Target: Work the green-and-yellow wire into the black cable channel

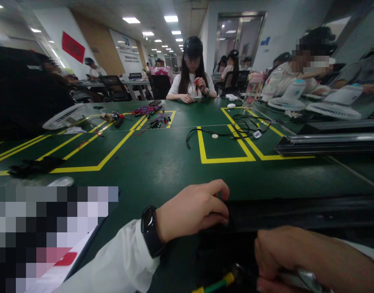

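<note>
Left hand (pixel 194 209) lies curled, fingertips pressing down on a dark block (pixel 226 248) at the near edge of the green table (pixel 162 162); I judge that block stiff and fairly heavy, best steadied from its top edge as now. Right hand (pixel 300 260) is closed around a shiny metal tool (pixel 306 278), probably pliers, hard and slick, so I'd grip well back on the handles. Below, a green-and-yellow wire (pixel 217 283) pokes out beside the block: light, springy, easy to kink, best pinched close to its end. Whether the tool touches it, I cannot tell.
</note>
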The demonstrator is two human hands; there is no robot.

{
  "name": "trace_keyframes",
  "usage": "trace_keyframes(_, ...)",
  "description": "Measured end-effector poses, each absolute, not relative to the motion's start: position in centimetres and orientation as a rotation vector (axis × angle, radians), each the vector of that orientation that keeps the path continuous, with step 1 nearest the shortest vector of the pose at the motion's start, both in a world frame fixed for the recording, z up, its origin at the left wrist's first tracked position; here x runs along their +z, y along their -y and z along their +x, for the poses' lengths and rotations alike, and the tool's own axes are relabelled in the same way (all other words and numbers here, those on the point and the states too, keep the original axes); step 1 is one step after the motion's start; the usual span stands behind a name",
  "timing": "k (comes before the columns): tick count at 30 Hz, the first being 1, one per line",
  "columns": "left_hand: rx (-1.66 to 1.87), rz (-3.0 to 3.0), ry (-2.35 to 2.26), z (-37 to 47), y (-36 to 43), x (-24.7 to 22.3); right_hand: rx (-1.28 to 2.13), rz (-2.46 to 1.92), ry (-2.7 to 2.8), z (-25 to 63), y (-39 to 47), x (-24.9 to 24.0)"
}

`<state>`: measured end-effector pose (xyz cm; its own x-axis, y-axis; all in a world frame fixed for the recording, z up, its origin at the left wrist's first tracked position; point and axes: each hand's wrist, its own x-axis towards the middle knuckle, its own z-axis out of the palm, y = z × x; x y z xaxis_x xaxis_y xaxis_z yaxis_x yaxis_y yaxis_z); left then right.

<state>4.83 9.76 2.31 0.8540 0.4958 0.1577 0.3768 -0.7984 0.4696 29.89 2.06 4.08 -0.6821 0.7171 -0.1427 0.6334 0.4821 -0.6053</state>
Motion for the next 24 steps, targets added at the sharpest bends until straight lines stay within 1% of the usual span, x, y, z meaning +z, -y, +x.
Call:
trace_keyframes(3,0.388,2.593,-0.639,4.8,-9.8,2.3,0.967,-1.104,2.678,29.6,-2.7,4.8)
trace_keyframes(7,0.387,2.577,-0.645,4.8,-9.8,2.4,0.833,-0.968,2.734,29.7,-2.9,4.7)
trace_keyframes(11,0.388,2.563,-0.668,4.8,-9.7,2.4,0.848,-0.894,2.718,29.3,-3.2,5.0)
trace_keyframes(16,0.428,2.522,-0.721,4.3,-9.7,2.8,0.866,-1.019,2.657,29.3,-3.1,5.4)
trace_keyframes(21,0.66,2.357,-0.889,2.1,-7.3,3.4,0.904,-1.349,2.336,31.3,-1.5,4.1)
trace_keyframes(24,0.768,2.26,-1.048,0.8,-4.4,3.5,0.957,-1.432,2.254,32.5,-0.5,3.2)
